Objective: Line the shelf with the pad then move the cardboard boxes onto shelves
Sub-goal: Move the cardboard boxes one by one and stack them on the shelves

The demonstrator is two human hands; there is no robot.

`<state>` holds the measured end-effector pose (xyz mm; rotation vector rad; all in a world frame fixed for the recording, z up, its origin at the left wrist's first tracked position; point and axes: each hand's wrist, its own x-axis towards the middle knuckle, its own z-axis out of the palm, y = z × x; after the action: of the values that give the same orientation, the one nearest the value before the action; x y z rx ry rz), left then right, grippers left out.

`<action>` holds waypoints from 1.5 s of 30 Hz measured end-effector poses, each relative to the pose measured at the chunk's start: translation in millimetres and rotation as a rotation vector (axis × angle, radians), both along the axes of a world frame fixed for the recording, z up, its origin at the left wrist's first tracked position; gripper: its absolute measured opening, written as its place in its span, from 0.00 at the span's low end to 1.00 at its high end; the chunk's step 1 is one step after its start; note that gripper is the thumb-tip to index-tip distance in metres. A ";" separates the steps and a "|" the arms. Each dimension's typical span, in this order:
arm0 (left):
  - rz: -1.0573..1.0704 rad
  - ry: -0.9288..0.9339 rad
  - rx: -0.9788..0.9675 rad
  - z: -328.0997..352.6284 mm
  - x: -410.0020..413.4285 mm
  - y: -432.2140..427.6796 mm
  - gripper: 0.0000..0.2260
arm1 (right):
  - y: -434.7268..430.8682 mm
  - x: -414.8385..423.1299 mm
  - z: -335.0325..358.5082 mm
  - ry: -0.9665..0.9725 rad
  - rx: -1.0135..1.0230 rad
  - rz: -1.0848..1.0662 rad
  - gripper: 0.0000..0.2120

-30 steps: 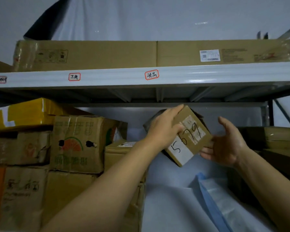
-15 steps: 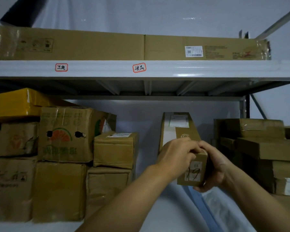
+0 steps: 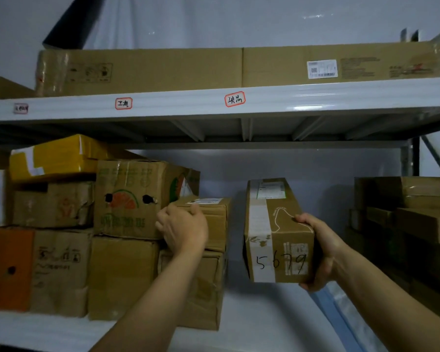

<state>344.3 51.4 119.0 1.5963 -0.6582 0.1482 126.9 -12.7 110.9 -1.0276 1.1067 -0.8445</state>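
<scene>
A long cardboard box marked 5679 (image 3: 272, 229) hangs above the white pad (image 3: 264, 316) that lines the lower shelf, its near end gripped by my right hand (image 3: 318, 252). My left hand (image 3: 183, 228) grips the near left corner of a small cardboard box (image 3: 214, 219), which sits on top of the stack at the left. The far end of the long box points into the gap between the two stacks.
Stacked cardboard boxes (image 3: 127, 196) and a yellow parcel (image 3: 54, 156) fill the shelf's left side. More boxes (image 3: 407, 209) stand at the right. A blue-edged plastic bag (image 3: 341, 313) lies at the lower right. Flat long cartons (image 3: 214, 67) lie on the upper shelf (image 3: 290, 100).
My left hand has let go of the long box and moved left onto the small box. My right hand now holds the long box alone, its marked end facing me.
</scene>
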 end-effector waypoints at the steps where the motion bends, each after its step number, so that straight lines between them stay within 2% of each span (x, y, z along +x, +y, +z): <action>1: 0.000 0.012 0.008 1.8 -1.3 -2.5 0.24 | -2.9 -0.1 -0.1 0.005 -0.005 -0.001 0.32; 9: -0.041 0.113 0.105 12.2 -4.3 -20.5 0.24 | -22.8 -12.0 -8.1 0.029 0.014 0.004 0.37; 13: -0.211 0.255 0.124 11.2 3.7 -29.2 0.31 | -28.0 -18.4 -18.4 -0.005 0.019 0.049 0.35; 16: -0.351 0.252 0.019 9.4 -4.1 -28.2 0.33 | -28.4 -21.2 -28.7 -0.083 -0.010 0.085 0.29; 18: -0.436 0.229 -0.043 9.3 -8.9 -21.7 0.29 | -28.7 -26.8 -37.1 -0.152 -0.033 0.074 0.26; 20: -0.549 0.283 -0.101 9.2 -11.3 -13.8 0.19 | -24.9 -36.0 -46.0 -0.215 -0.051 0.051 0.25; 22: -0.650 0.381 -0.127 8.9 -11.7 -4.9 0.16 | -16.1 -45.3 -53.3 -0.251 -0.073 0.020 0.28; 25: -0.838 0.522 -0.096 2.0 -13.3 14.8 0.21 | 3.9 -58.7 -66.3 -0.258 -0.138 0.004 0.38; 28: -0.962 0.560 -0.079 -15.7 -15.3 38.8 0.14 | 35.7 -70.7 -78.5 -0.296 -0.195 0.023 0.32; 29: -0.986 0.565 -0.073 -22.7 -15.3 47.9 0.14 | 47.2 -76.2 -84.8 -0.301 -0.210 0.034 0.34; 31: -1.040 0.566 -0.091 -35.6 -14.8 67.0 0.18 | 67.6 -87.8 -98.7 -0.295 -0.228 0.056 0.45; 33: -1.100 0.574 -0.090 -51.0 -16.6 90.0 0.27 | 93.7 -97.9 -114.3 -0.283 -0.249 0.088 0.50; 34: -1.125 0.578 -0.065 -60.7 -16.7 99.5 0.32 | 107.7 -102.3 -121.7 -0.258 -0.255 0.115 0.51; 37: -1.160 0.589 0.044 -90.1 -13.8 130.0 0.35 | 149.8 -114.9 -144.6 -0.171 -0.236 0.181 0.50; 40: -1.197 0.545 0.232 -117.8 -4.6 150.8 0.43 | 182.3 -121.9 -161.4 -0.091 -0.214 0.259 0.50; 42: -1.264 0.503 0.346 -138.9 2.1 165.7 0.42 | 200.4 -124.0 -178.1 -0.082 -0.208 0.286 0.51; 45: -1.348 0.500 0.468 -173.7 11.6 184.1 0.34 | 220.2 -126.5 -208.2 -0.050 -0.181 0.326 0.51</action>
<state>355.9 235.5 -54.6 1.2139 -1.2658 -1.4215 0.4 207.5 -97.3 -1.2900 0.8014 -0.7099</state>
